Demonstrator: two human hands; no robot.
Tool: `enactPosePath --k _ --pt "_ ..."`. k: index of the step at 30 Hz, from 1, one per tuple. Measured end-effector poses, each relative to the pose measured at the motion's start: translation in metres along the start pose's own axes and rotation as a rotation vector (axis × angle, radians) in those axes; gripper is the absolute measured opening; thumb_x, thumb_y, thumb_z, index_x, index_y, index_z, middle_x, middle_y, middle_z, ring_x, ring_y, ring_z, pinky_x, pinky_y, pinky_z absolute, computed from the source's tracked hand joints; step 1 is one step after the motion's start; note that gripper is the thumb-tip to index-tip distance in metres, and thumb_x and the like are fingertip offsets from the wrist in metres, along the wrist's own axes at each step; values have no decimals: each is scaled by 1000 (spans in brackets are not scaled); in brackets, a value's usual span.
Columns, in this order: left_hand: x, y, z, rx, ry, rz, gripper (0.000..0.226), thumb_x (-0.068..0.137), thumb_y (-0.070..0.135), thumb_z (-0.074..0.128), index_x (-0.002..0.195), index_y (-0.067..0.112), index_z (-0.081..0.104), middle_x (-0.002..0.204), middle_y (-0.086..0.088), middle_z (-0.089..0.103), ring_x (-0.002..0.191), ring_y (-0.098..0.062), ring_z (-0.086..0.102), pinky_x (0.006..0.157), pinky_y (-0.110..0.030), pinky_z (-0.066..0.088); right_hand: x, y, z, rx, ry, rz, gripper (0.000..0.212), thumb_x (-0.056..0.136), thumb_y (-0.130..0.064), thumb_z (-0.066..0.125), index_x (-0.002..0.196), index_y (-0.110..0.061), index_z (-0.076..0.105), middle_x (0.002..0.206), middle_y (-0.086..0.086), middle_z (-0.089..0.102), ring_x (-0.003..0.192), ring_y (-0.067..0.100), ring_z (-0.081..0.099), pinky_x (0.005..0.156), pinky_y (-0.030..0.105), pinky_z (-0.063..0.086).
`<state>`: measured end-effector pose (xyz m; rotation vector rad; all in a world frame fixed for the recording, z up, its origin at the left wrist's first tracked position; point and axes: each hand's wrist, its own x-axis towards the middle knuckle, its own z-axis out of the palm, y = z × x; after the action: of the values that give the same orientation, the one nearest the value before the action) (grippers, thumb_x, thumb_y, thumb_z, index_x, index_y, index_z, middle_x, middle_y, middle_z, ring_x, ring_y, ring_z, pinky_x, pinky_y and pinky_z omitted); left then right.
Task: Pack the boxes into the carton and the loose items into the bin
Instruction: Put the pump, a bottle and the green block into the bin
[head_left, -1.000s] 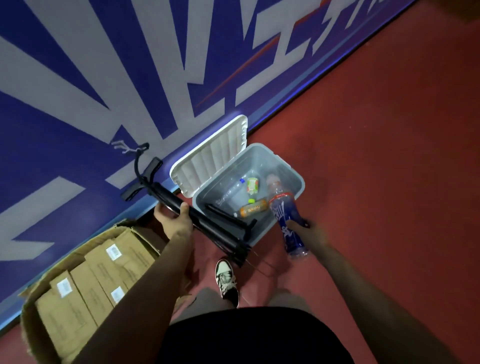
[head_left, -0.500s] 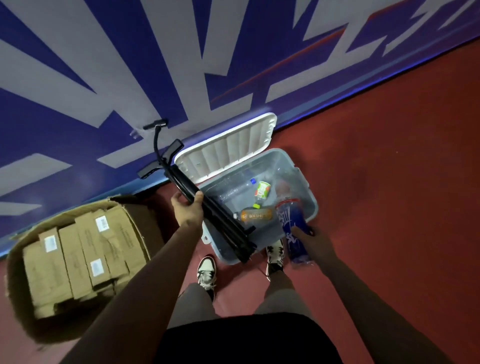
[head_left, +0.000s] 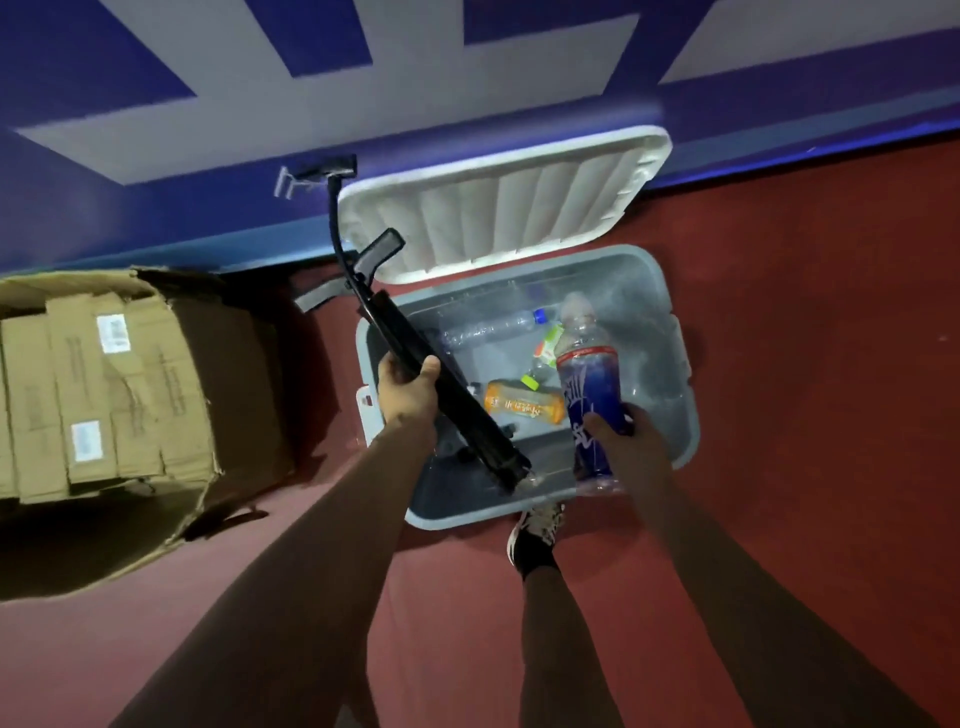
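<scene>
An open grey plastic bin (head_left: 680, 415) stands on the red floor, its white lid (head_left: 498, 202) tipped back against the wall. My left hand (head_left: 408, 392) grips a black floor pump (head_left: 447, 395) by its barrel, slanted over the bin's left side with its hose and feet sticking up. My right hand (head_left: 631, 441) holds a large blue-labelled bottle (head_left: 589, 384) over the bin's near right part. Inside lie a clear bottle (head_left: 488, 327), an orange bottle (head_left: 524, 408) and a small green-capped bottle (head_left: 543, 358). The brown carton (head_left: 218, 364) at the left holds several cardboard boxes (head_left: 78, 389).
A blue and white wall (head_left: 363, 93) runs behind the bin and carton. My shoe (head_left: 535, 535) stands on the red floor just in front of the bin. Open floor (head_left: 831, 312) stretches to the right.
I have stepped closer and the view has turned to face the bin squarely. Both hands have moved over the bin opening, bringing the pump and the blue bottle above its inside.
</scene>
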<state>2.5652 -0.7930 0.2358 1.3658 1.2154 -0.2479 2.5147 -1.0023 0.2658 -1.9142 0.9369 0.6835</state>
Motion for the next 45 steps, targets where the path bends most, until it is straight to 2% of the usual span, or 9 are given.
enactPosePath --k 8,13,18,28,30,35,38,41,45 --pt "60 -87 4 269 -84 49 41 90 12 60 130 10 48 119 -6 64 109 -22 60 98 -33 47 74 41 59 -20 5 -41 48 86 -24 66 129 -13 48 101 4 61 87 21 59 79 29 47" --pt "77 -103 18 402 -212 242 28 90 10 56 118 10 58 100 2 64 95 -15 61 72 -9 46 110 49 69 -28 131 -54 49 86 -27 66 130 -12 48 102 4 62 88 20 59 82 30 47" --pt "82 -81 40 637 -338 499 41 89 14 59 129 13 54 105 -2 56 98 -11 52 82 -13 36 130 59 55 195 189 143 55 88 -33 64 134 -9 46 124 12 61 102 28 63 93 43 51" --pt "98 -32 103 1337 -687 840 53 90 14 57 140 20 42 131 -7 48 117 -29 50 98 -37 40 129 71 55 377 167 371 44 93 -36 55 120 -1 55 108 16 63 79 25 61 49 23 47" --pt "102 -34 120 1376 -654 847 51 90 13 57 139 18 42 132 -8 47 119 -31 49 98 -41 41 127 69 62 391 122 408 46 94 -41 51 120 -3 53 105 12 63 77 23 61 59 26 53" --pt "107 -34 126 1488 -459 696 64 84 5 60 141 19 35 142 -6 34 133 -26 30 102 -45 40 118 72 72 211 -162 472 49 97 -39 47 136 -12 39 133 9 46 122 28 49 97 44 46" --pt "102 -35 106 1483 -457 664 49 87 2 48 134 17 44 136 -6 40 128 -26 37 96 -42 42 106 76 75 -72 -184 341 14 97 -22 45 89 -14 55 87 4 53 85 20 58 78 27 48" --pt "91 -36 77 1467 -524 646 40 89 6 45 127 19 50 130 -6 46 120 -26 46 93 -39 43 88 71 79 -344 -193 184 33 95 -12 45 62 -16 42 64 1 45 64 15 47 59 17 34" --pt "74 -30 38 1521 -579 682 34 91 12 43 123 19 52 126 -4 52 113 -25 53 86 -33 44 55 46 80 -596 -294 87 28 99 -19 39 107 -5 62 115 14 61 112 29 56 94 31 41"
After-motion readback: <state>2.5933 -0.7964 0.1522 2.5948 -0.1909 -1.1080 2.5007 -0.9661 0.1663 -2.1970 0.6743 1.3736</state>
